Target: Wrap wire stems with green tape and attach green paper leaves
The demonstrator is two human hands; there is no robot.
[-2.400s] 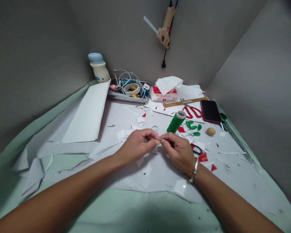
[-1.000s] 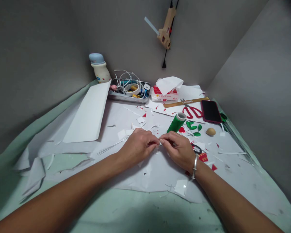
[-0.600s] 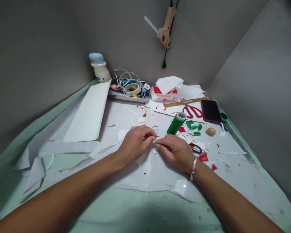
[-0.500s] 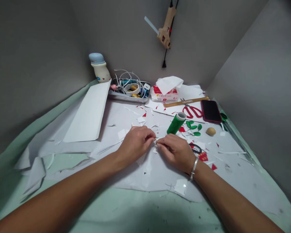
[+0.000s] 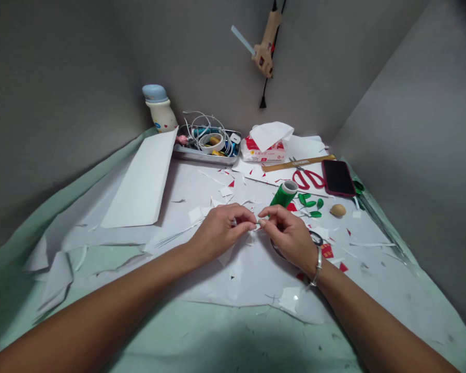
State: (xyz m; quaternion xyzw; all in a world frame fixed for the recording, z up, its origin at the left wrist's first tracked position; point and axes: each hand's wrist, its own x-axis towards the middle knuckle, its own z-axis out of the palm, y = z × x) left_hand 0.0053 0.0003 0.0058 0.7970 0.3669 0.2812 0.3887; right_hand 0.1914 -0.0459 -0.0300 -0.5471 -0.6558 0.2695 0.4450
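My left hand and my right hand are raised over a white paper sheet strewn with cut scraps. Their fingertips pinch a tiny pale piece, too small to name exactly. A green thread spool lies just beyond my right fingers, its lower end hidden behind them. Small black-handled scissors lie under the right side of my right hand, partly covered.
Green leaf cut-outs and red-handled scissors lie to the far right, beside a phone and a wooden ruler. A metal tray of cables and a tissue pack stand at the back. A glue gun hangs on the wall.
My right hand has lifted and shifted up and right, now covering more of the black-handled scissors and the spool's lower end. My fingertips have come back together at the small piece.
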